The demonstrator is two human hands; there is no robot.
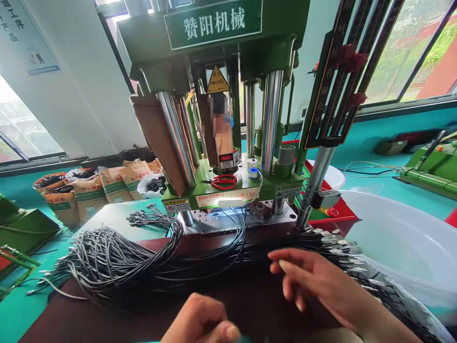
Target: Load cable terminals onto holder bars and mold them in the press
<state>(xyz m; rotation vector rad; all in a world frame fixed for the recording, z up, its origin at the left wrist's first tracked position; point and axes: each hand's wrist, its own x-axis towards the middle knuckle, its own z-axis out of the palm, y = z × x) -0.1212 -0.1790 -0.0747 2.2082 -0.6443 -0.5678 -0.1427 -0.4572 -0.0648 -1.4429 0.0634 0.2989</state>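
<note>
My left hand [200, 318] is at the bottom edge with its fingers curled in and the thumb against them. What it holds, if anything, is hidden; a blurred teal bit shows beside the thumb. My right hand [316, 281] hovers over the dark red tabletop, fingers loosely bent and apart, with nothing visible between them. Beyond both hands lies a long bundle of black cables [117, 259], fanned out to the left. Metal connector ends [342, 250] cluster at the right. Several cables [238, 233] run up into the green press [217, 59].
Red-handled scissors [224, 181] and a blue-and-white tape roll [253, 172] rest on the press ledge. A red control panel [330, 214] and a large white tub [400, 238] stand at the right. Paper sacks [116, 183] line the wall at the left.
</note>
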